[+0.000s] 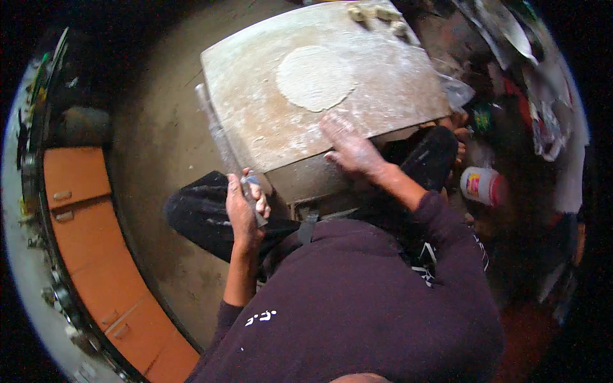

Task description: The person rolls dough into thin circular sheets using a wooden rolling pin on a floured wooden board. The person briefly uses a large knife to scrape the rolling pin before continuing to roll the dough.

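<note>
A floured board (249, 124) stands before me with a round, flat sheet of dough (313, 76) on it. My left hand (245, 203) grips the near end of a long, flour-dusted rolling pin (221, 139), which slants up along the board's left edge. Flour coats my right hand (347, 141); it lies palm down at the board's near edge, just below the dough, holding nothing, with the thumb apart from the fingers. Several small dough pieces (378, 16) sit at the board's far right corner.
Orange cabinets (91, 244) line the left side beyond the bare floor (158, 129). On the right are a white plastic tub with a red end (481, 185), a clear plastic bag (457, 91) and assorted clutter. My knees are on both sides of the board's near edge.
</note>
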Demonstrator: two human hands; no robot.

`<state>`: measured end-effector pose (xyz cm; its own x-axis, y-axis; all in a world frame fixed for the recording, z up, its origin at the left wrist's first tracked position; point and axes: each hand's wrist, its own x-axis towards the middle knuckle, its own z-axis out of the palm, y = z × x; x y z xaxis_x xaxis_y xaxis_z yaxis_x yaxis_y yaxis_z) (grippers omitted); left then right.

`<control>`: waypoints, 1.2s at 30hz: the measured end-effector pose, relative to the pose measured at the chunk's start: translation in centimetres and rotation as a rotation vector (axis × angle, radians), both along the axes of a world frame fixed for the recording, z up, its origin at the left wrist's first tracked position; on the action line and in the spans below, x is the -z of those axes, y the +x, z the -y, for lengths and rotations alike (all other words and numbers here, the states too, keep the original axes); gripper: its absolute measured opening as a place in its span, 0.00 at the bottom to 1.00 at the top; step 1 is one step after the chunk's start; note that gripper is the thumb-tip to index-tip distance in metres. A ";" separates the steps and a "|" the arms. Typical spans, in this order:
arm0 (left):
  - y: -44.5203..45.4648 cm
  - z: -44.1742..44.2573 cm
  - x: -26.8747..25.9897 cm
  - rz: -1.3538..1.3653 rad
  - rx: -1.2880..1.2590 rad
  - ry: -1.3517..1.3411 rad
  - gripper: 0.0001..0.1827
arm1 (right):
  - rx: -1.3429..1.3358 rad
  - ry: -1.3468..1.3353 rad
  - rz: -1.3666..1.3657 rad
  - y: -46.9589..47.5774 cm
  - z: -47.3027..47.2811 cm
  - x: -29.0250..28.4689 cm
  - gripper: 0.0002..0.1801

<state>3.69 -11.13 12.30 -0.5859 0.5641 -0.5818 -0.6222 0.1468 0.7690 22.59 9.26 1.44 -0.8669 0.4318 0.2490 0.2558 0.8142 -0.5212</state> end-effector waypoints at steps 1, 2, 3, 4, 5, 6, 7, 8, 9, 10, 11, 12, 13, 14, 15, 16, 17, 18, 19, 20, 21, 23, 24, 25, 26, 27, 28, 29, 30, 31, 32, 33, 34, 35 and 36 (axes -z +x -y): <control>-0.1 0.2 0.2 0.000 0.014 -0.017 0.24 | -0.033 -0.085 0.102 -2.6 1.7 0.7 0.41; -0.5 0.3 0.4 0.042 0.028 -0.022 0.24 | -0.042 0.076 0.157 -5.0 2.4 0.7 0.42; -0.6 0.4 1.1 0.050 0.030 0.003 0.23 | -0.061 0.096 0.124 -7.3 2.9 1.0 0.42; -0.6 0.4 1.4 0.036 0.027 -0.008 0.23 | -0.069 0.114 0.086 -9.4 3.1 1.7 0.41; -0.7 0.4 1.6 0.021 0.029 -0.018 0.22 | -0.072 0.131 0.047 -11.7 3.4 2.5 0.41; -0.7 0.1 1.7 -0.025 0.042 -0.037 0.21 | -0.102 0.149 0.025 -13.8 4.0 4.0 0.41; -0.4 -0.3 1.9 -0.108 0.041 -0.074 0.19 | -0.122 0.173 0.008 -15.7 4.3 5.0 0.40; -0.5 0.0 2.0 -0.150 0.002 -0.102 0.18 | -0.269 -0.323 0.377 -16.9 4.9 -1.1 0.38; -0.3 -0.8 1.8 -0.185 0.017 -0.119 0.16 | -0.395 -0.135 0.132 -16.3 5.3 1.5 0.35; -0.5 -1.0 2.3 -0.217 0.047 -0.078 0.14 | -0.476 0.162 0.049 -15.6 5.8 3.6 0.33; -0.8 -1.2 2.7 -0.290 0.092 -0.061 0.12 | -0.561 0.464 -0.031 -15.0 6.1 4.8 0.30; -0.9 -1.1 3.1 -0.315 0.086 -0.057 0.12 | -0.584 0.256 -0.063 -13.7 6.2 4.4 0.28; -1.1 -1.2 3.6 -0.343 0.078 -0.052 0.13 | -0.602 0.050 -0.099 -12.3 6.0 3.5 0.26; -1.2 -1.1 4.4 -0.334 0.083 -0.011 0.14 | -0.609 -0.137 -0.026 -11.0 5.3 2.5 0.22; -0.9 -1.4 4.4 -0.357 0.104 -0.026 0.14 | -0.481 -0.337 0.002 -9.8 4.6 1.1 0.22; -0.4 -1.8 4.5 -0.383 0.123 -0.042 0.15 | -0.348 -0.533 0.025 -8.9 4.0 -0.3 0.23; 0.1 -2.1 4.6 -0.409 0.141 -0.059 0.15 | -0.211 -0.725 0.045 -8.2 3.5 -1.7 0.23; 0.7 -2.6 4.7 -0.370 0.175 -0.062 0.17 | -0.145 -0.824 -0.095 -8.1 3.3 -3.3 0.26; 1.0 -2.7 5.8 -0.363 0.270 -0.032 0.18 | -0.102 -1.148 -0.281 -8.8 3.6 -3.1 0.32; 1.9 -3.4 7.1 -0.496 0.279 0.067 0.19 | -0.018 -1.241 -0.371 -9.5 4.1 -3.0 0.32; 3.3 -4.1 8.0 -0.624 0.287 0.166 0.19 | 0.071 -1.334 -0.462 -10.2 4.6 -3.5 0.31; 5.8 -5.2 6.6 -0.932 0.367 0.091 0.15 | 0.385 -1.288 -0.386 -11.8 3.1 -4.3 0.22; 5.6 -5.5 5.6 -0.508 0.432 0.065 0.11 | 0.328 -1.520 -0.450 -12.2 1.4 -4.3 0.20; 5.1 -5.7 3.8 -0.089 0.480 0.024 0.10 | 0.252 -1.756 -0.514 -12.6 -0.4 -4.6 0.18; 5.8 -6.8 2.0 0.032 0.410 0.086 0.13 | 0.259 -1.867 -0.595 -12.7 -2.1 -4.9 0.20; 5.2 -7.2 1.3 0.141 0.490 0.052 0.16 | 0.262 -1.969 -0.684 -12.7 -3.6 -5.8 0.22; 4.8 -7.6 0.9 0.271 0.485 0.059 0.20 | 0.219 -1.989 -0.800 -12.9 -3.9 -4.9 0.21; 4.4 -7.8 0.6 0.400 0.479 0.063 0.24 | 0.173 -2.005 -0.917 -13.1 -4.2 -4.0 0.21; 3.8 -8.2 0.7 0.356 0.493 -0.020 0.31 | 0.232 -1.879 -0.812 -12.8 -3.4 -4.9 0.20; 3.1 -8.8 0.8 0.332 0.508 -0.165 0.33 | 0.301 -1.748 -0.710 -12.2 -1.6 -5.5 0.20; 2.1 -9.2 1.3 0.304 0.500 -0.115 0.31 | 0.280 -1.592 -0.735 -12.5 -0.3 -4.1 0.19; 1.5 -9.5 1.9 0.279 0.485 -0.059 0.30 | 0.297 -1.505 -0.750 -11.9 0.0 -5.2 0.19; 2.2 -10.0 0.9 0.168 0.463 -0.025 0.30 | 0.242 -1.355 -0.553 -10.7 -1.5 -5.4 0.18; 2.2 -10.3 0.6 0.063 0.517 -0.038 0.31 | 0.197 -1.203 -0.358 -8.8 -3.5 -5.8 0.20; 2.1 -10.6 0.4 0.071 0.514 -0.012 0.31 | 0.212 -1.001 -0.216 -7.0 -6.4 -7.7 0.22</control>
